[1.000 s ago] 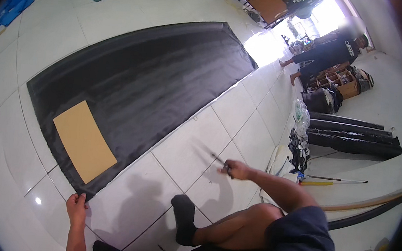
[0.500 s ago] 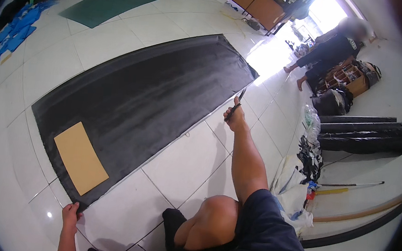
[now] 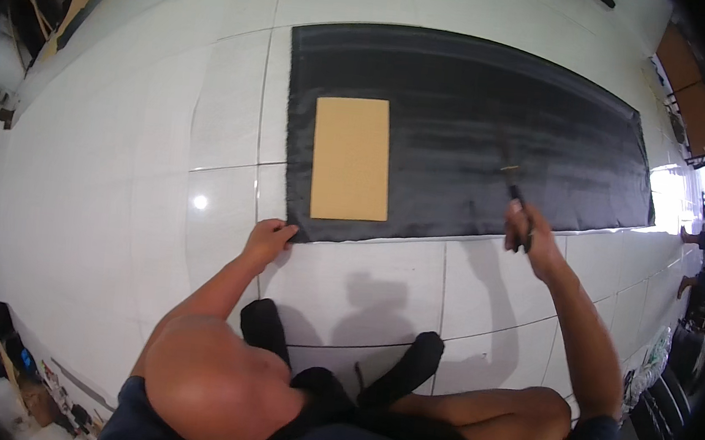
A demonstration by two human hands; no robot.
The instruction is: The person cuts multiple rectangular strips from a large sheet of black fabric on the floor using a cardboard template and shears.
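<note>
A large black sheet of fabric [image 3: 459,78] lies spread over the floor tiles, its left edge slightly frayed. With fingers pinched together, my left hand [image 3: 266,243] grips the fabric's near left corner. A tan rectangular piece of cardboard [image 3: 351,160] rests flat on the fabric's left part, just beyond that hand. In my right hand [image 3: 537,242] is a pair of scissors [image 3: 515,190] with dark handles, held above the fabric's near edge. The scissors point away from me over the fabric; their blades are blurred, so whether they are apart cannot be seen.
My feet in black socks [image 3: 264,330] are on the tiles [image 3: 389,279] close to the fabric's near edge. Another person's foot [image 3: 690,238] shows at the right rim. A brown cabinet [image 3: 689,74] stands at the far right, and dark rolls [image 3: 663,411] lie at the lower right.
The view has swung left and down. My right hand has come back from the fabric's far right end with the scissors. My left hand is still at the near left corner.
</note>
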